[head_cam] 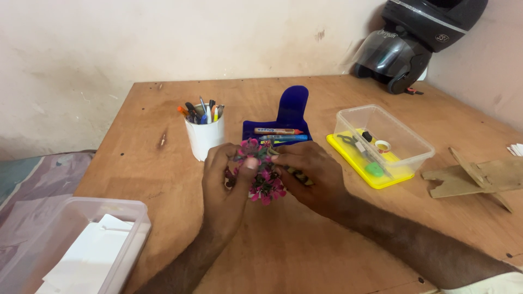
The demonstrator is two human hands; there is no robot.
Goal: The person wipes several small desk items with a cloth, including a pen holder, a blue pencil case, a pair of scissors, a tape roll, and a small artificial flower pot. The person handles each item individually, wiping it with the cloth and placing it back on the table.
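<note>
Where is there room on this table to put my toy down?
Bare wood lies left of the white pen cup, up to the table's left edge. More lies in front of the hands, near the bottom edge. It is crowded in the middle: the left hand and right hand hold pink flowers by the blue case and clear box.

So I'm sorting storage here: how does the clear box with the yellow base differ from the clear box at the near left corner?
The clear box with the yellow base sits right of both hands, holding small tools and a tape roll. The clear box at the near left corner has a pale base, holds white sheets, and is cut off by the frame. Both are transparent, rectangular and open-topped.
</note>
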